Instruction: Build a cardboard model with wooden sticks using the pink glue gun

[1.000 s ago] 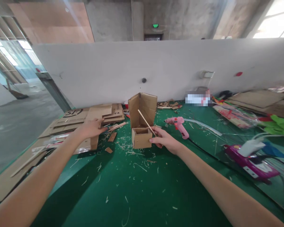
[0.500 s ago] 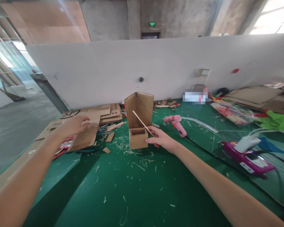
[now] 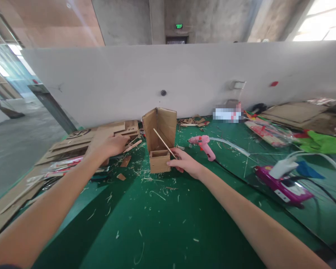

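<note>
A thin wooden stick [image 3: 162, 140] slants up to the left from my right hand [image 3: 187, 163], pinched in its fingers. The same fingers touch the right side of a small open-topped cardboard box [image 3: 160, 163], which has a tall folded cardboard back [image 3: 166, 125] rising behind it. To the left, my left hand [image 3: 117, 145] reaches over the cardboard pile, its fingers loosely bent beside some wooden strips [image 3: 132, 146]. I see nothing held in it, though its fingertips are partly hidden. Small cardboard scraps [image 3: 126, 161] lie between the hand and the box.
A pink glue gun [image 3: 203, 145] lies right of the box, its black cord trailing forward. Farther right are a purple power strip [image 3: 284, 188] and green cloth [image 3: 322, 142]. Cardboard sheets [image 3: 81, 137] and plastic-wrapped packets [image 3: 65, 163] lie left. Shavings litter the green table [image 3: 168, 220].
My left hand has moved right, towards the wooden strips. The cardboard flap near it has shifted, showing more of the packets. My right hand keeps the stick at the box; the view has turned slightly.
</note>
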Demonstrator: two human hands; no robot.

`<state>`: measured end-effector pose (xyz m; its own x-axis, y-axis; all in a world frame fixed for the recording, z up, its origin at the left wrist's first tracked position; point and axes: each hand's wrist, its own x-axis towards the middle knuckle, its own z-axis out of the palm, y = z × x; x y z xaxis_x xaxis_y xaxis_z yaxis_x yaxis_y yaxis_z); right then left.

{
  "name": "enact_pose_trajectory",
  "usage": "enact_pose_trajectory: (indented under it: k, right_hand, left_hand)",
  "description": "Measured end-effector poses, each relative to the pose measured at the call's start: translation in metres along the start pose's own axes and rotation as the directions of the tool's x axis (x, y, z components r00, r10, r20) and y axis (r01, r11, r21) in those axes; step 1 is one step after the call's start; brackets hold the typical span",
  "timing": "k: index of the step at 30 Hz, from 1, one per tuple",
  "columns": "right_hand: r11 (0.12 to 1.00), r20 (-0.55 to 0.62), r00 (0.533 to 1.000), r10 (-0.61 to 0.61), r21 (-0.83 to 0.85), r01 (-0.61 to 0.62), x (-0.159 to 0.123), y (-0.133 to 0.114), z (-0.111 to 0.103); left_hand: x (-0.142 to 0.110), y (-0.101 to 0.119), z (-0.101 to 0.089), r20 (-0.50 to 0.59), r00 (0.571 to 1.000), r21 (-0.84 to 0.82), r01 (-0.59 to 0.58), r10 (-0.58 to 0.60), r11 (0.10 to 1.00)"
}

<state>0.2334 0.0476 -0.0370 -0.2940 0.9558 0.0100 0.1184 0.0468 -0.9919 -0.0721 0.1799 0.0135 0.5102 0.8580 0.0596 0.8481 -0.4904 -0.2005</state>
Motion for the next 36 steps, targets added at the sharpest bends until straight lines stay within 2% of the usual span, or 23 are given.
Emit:
enact_pose_trajectory:
  k: [6, 14, 19, 24, 30, 33, 36]
  right_hand:
    - [0.999, 0.0, 1.0, -0.008, 0.037, 0.008, 0.0, 0.0, 0.001]
    - [0.998, -0.012, 1.0, -0.019, 0.061, 0.02, -0.002, -0.003, 0.003]
    - [0.988, -0.086, 0.996, -0.03, 0.15, 0.042, -0.002, -0.002, 0.002]
    - [0.99, -0.074, 0.997, -0.031, 0.136, 0.041, -0.002, -0.002, 0.002]
    - [0.991, -0.068, 0.997, -0.038, 0.129, 0.047, -0.003, -0.001, 0.003]
    - [0.991, -0.068, 0.997, -0.041, 0.128, 0.05, -0.004, -0.002, 0.003]
    - [0.99, -0.069, 0.997, -0.037, 0.13, 0.046, -0.004, -0.003, 0.004]
  left_hand:
    - [-0.014, 0.001, -0.001, -0.026, 0.999, 0.158, 0.045, -0.041, 0.986]
    - [0.013, 0.028, 0.003, -0.096, 0.984, 0.245, 0.168, -0.149, 0.955]
    - [0.017, 0.033, 0.014, -0.135, 0.976, 0.246, 0.198, -0.169, 0.949]
    - [0.022, 0.037, 0.022, -0.162, 0.968, 0.206, 0.224, -0.192, 0.953]
    - [0.035, 0.046, 0.026, -0.194, 0.926, 0.135, 0.351, -0.323, 0.926]
    - [0.042, 0.052, 0.026, -0.203, 0.909, 0.124, 0.394, -0.365, 0.911]
    - [0.047, 0.054, 0.022, -0.195, 0.908, 0.128, 0.398, -0.37, 0.908]
